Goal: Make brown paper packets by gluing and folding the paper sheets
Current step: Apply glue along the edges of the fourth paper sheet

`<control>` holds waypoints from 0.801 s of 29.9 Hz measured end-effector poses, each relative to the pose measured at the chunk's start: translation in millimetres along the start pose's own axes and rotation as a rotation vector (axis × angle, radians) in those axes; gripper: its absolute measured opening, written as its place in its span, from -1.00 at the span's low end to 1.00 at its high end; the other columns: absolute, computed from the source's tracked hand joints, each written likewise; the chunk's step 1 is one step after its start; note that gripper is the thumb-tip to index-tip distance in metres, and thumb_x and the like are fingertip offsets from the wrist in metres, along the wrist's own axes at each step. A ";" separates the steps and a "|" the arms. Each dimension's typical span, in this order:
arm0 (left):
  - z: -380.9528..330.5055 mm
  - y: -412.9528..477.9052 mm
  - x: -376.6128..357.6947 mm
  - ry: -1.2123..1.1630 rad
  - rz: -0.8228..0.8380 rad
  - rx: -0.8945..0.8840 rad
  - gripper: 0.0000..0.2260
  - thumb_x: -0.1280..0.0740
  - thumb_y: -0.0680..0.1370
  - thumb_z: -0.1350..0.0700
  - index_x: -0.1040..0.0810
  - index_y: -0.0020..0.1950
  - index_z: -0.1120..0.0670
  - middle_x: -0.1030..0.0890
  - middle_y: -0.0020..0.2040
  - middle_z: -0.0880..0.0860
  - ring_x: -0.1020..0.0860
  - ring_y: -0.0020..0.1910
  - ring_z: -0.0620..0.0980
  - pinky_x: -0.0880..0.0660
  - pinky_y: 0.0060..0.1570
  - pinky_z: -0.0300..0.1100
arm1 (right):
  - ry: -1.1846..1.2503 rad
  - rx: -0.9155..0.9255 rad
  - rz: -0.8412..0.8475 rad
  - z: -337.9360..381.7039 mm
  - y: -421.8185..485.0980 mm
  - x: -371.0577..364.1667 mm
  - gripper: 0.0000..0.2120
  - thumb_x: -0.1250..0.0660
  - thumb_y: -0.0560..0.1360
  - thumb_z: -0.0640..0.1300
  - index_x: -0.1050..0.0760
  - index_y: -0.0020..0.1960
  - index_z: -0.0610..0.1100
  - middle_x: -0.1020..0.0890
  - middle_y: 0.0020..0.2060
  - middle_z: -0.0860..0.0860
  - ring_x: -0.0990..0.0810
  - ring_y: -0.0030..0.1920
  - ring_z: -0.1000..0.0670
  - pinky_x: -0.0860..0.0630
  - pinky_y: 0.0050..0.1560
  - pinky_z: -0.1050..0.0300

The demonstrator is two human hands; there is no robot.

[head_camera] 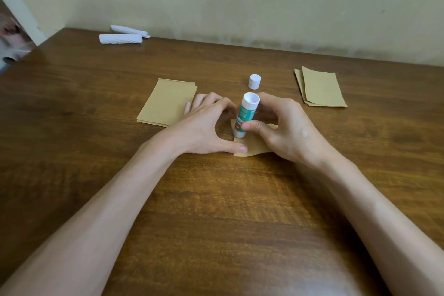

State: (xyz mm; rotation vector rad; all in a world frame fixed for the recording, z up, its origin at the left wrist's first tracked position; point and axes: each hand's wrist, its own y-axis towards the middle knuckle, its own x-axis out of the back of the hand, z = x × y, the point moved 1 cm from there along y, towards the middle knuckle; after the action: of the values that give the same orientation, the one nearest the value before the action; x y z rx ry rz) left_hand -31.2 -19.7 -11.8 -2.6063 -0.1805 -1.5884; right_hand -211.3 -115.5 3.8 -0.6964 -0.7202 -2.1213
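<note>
Right hand [286, 127] grips uncapped glue stick [245, 115] tip-down on brown paper sheet [254, 146] beneath it, left hand [206, 127] flat-fingered pinning it; gluing underway, folding pending, sheet stack [165, 103] beyond left hand, likely finished packets [322, 89] beyond right hand.

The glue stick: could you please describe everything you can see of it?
The glue stick is a small plastic-looking tube, white at both ends, with a green printed label round its middle. It is uncapped; its white cap stands apart on the table behind it. It stands slightly tilted, lower end down on a brown paper sheet. The right hand pinches it between thumb and fingers; the left hand presses the sheet beside it.
</note>
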 end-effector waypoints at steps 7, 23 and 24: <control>-0.3 0.1 1.7 0.008 0.014 -0.005 -0.28 -0.48 0.38 -0.37 -0.33 0.44 -0.17 -0.28 0.33 -0.17 -0.16 0.41 -0.12 -0.11 0.29 -0.15 | -0.064 0.001 -0.132 3.1 -4.0 -8.1 -0.75 -0.56 0.54 -0.10 -0.58 0.16 -0.08 -0.75 -0.02 0.10 -0.73 0.06 0.17 -0.64 0.17 0.05; -1.5 -0.1 2.4 0.020 0.021 0.014 -0.23 -0.46 0.38 -0.39 -0.28 0.47 -0.14 -0.31 0.36 -0.14 -0.18 0.44 -0.10 -0.18 0.40 -0.08 | -0.202 -0.026 -0.221 3.2 8.4 -13.6 -0.77 -0.52 0.57 -0.09 -0.53 0.12 -0.12 -0.75 0.01 0.04 -0.74 0.09 0.05 -0.66 0.12 -0.01; -1.5 -0.1 2.4 0.018 0.020 0.014 -0.24 -0.47 0.38 -0.39 -0.28 0.46 -0.14 -0.31 0.36 -0.15 -0.19 0.43 -0.10 -0.18 0.40 -0.08 | -0.207 -0.024 -0.228 2.3 9.1 -14.0 -0.78 -0.51 0.57 -0.09 -0.53 0.12 -0.13 -0.75 0.01 0.04 -0.74 0.09 0.05 -0.66 0.11 0.00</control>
State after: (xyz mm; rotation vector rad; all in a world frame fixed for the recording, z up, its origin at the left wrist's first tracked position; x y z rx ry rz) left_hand -31.4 -19.7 -9.0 -2.5745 -0.1633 -1.5983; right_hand -195.7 -112.0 -1.7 -0.8923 -0.9251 -2.2875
